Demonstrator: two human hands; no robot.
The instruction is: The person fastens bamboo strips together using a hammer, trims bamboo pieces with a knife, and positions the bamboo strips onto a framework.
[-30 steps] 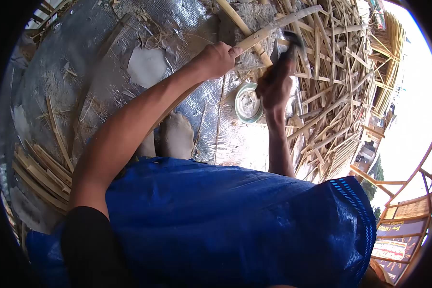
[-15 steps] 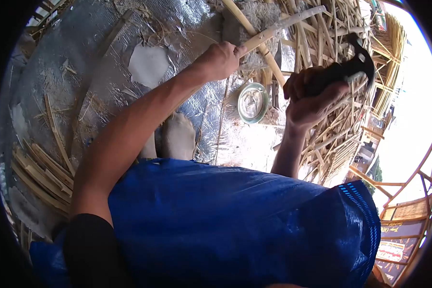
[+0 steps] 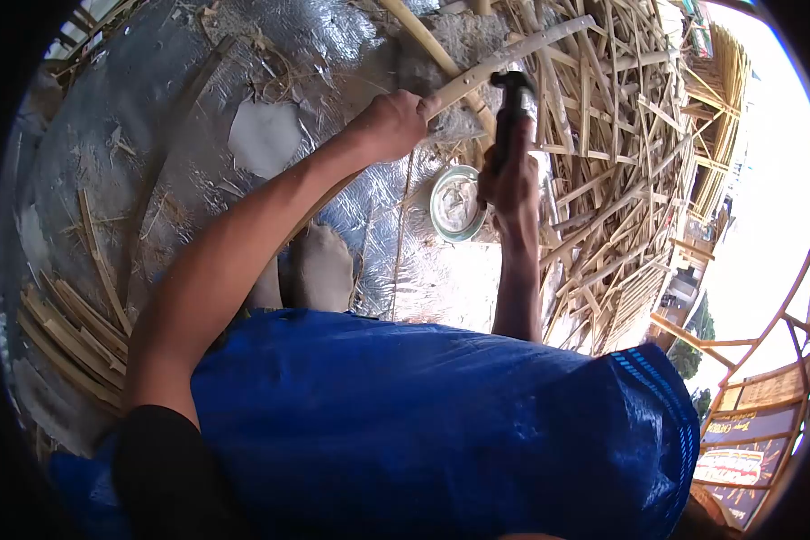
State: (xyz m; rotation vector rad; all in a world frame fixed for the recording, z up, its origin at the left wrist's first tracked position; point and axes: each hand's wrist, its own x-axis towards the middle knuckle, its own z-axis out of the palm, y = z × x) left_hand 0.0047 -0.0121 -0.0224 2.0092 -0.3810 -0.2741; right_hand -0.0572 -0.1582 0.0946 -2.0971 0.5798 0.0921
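My left hand (image 3: 391, 126) is closed around the near end of a split bamboo strip (image 3: 549, 38), which slants up to the right. Small dark spots show along the strip's face. It lies across a round bamboo pole (image 3: 420, 38). A dark hammer (image 3: 513, 94) is in my right hand (image 3: 511, 180), its fingers wrapped round the handle. The hammer's head appears close to the strip, just right of the crossing; whether it touches is not clear.
A round metal-looking dish (image 3: 457, 203) with small contents sits on the silvery ground sheet (image 3: 369, 202). Piled bamboo pieces (image 3: 603, 171) fill the right side. More split strips (image 3: 72, 337) lie at left. A blue tarp-like cover (image 3: 378, 414) spreads over my lap.
My right hand has swung the hammer left, from out over the bamboo pile to beside the strip. My left hand keeps its grip; the whole view has shifted slightly.
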